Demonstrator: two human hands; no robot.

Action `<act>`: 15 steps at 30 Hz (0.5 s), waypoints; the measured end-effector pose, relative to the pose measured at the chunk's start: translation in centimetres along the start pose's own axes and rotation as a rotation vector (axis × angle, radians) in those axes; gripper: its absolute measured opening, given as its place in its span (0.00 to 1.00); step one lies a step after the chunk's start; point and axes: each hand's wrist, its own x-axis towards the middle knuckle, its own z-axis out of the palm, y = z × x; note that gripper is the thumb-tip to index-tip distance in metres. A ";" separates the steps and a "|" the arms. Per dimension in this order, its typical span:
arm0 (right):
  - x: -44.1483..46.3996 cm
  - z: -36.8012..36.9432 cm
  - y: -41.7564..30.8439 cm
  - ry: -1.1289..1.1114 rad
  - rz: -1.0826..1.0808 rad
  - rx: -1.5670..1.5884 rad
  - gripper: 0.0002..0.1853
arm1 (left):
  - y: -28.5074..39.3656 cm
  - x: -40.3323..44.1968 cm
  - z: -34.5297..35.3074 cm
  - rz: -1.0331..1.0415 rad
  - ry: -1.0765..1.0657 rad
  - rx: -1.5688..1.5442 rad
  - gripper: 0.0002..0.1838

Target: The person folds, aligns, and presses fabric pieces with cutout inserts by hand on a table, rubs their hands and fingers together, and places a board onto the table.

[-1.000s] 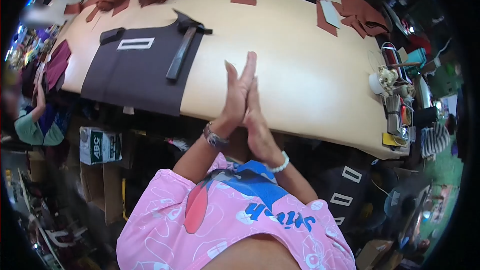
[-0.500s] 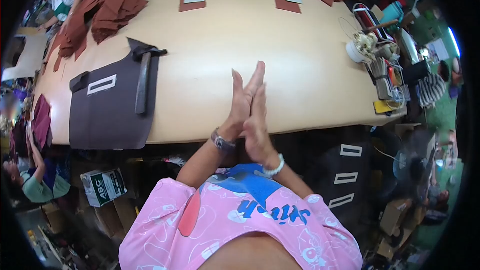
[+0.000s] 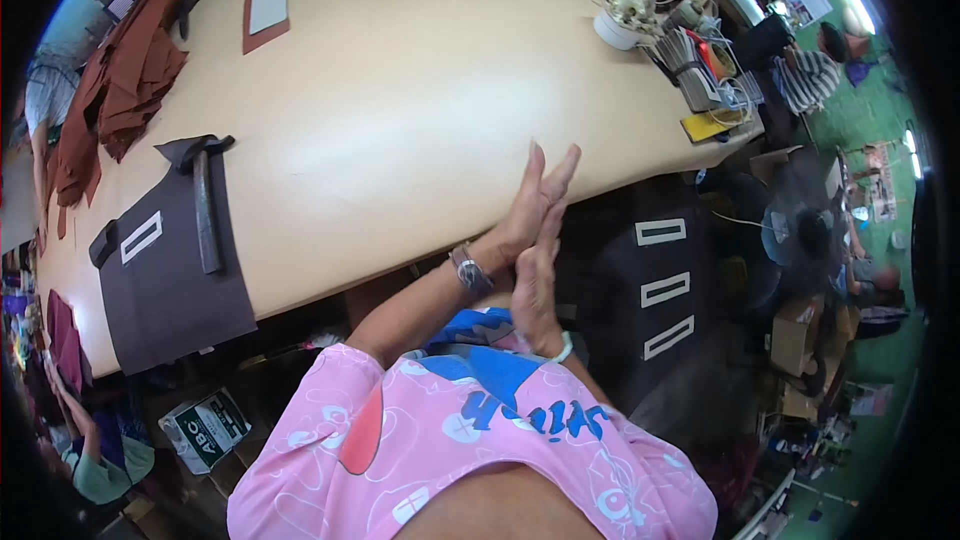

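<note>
My left hand [image 3: 527, 215], with a watch on its wrist, is held palm to palm against my right hand [image 3: 537, 298], which wears a pale bracelet. Fingers on the left hand are stretched out; the right hand's fingers are partly hidden behind it. I see nothing held between them. Both hands are raised by the near edge of the table [image 3: 400, 130]. To their left, a dark flat panel [image 3: 175, 305] overhangs that edge. On it lie a hammer [image 3: 206, 220], its head by a black scrap, and a white rectangular frame [image 3: 139, 228].
Reddish-brown pieces [image 3: 140, 90] are heaped at the far left. Pale strips [image 3: 270, 2] lie on brown ones at the back. A white tub [image 3: 618, 32] and a yellow item [image 3: 712, 125] sit at the right corner. Below, a dark panel [image 3: 665, 260] bears three white frames. Another person's arm [image 3: 85, 430] shows lower left.
My view has turned to the right, so the table and its things appear shifted left and tilted. My hands are still together, now appearing farther right and beside the table's edge.
</note>
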 end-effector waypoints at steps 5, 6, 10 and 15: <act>-0.4 -3.1 2.3 -0.051 -0.040 0.293 0.26 | -0.9 1.5 -0.6 0.091 -0.032 -0.258 0.53; -0.3 -3.7 2.6 -0.080 -0.015 0.369 0.26 | -0.9 1.4 -0.5 0.062 -0.053 -0.305 0.53; 1.6 -4.5 2.9 -0.091 -0.095 0.208 0.20 | 0.0 0.8 -0.1 0.002 -0.102 -0.394 0.54; 2.7 -3.6 -0.5 -0.027 -0.250 -0.828 0.20 | 0.7 0.7 0.5 -0.133 0.055 -0.106 0.50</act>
